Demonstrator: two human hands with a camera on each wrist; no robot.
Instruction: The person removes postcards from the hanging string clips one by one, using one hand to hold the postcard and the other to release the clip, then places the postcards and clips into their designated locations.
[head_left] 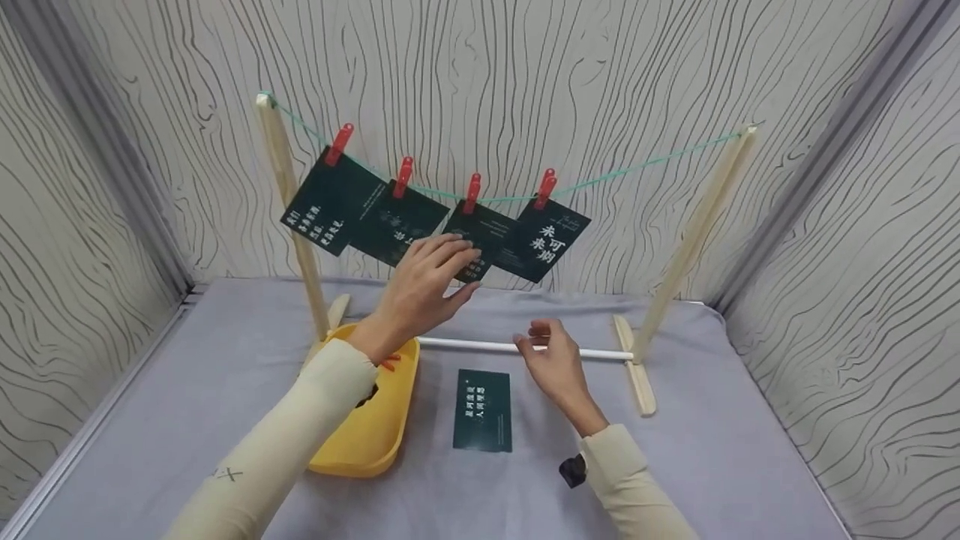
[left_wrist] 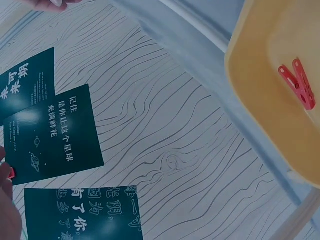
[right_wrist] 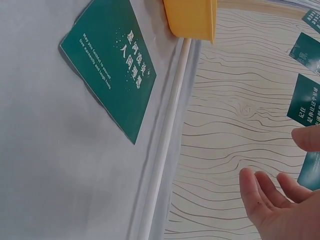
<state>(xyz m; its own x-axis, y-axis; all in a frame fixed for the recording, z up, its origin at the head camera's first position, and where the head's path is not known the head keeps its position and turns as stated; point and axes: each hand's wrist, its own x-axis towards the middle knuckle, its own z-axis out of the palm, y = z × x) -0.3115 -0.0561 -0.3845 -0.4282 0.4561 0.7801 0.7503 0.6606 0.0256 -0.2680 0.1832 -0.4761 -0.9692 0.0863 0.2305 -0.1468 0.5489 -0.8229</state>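
Hands (head_left: 431, 279) near "未来可期" card (head_left: 544, 241).

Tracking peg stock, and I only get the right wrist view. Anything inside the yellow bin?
Observer: Yes, at least one red peg lies in the yellow bin.
Operator: Anything in front of the hanging cards?
Observer: Yes, in the head view the left hand covers parts of two.
Operator: What holds the cards up?
Observer: Red pegs clip them to a green line.
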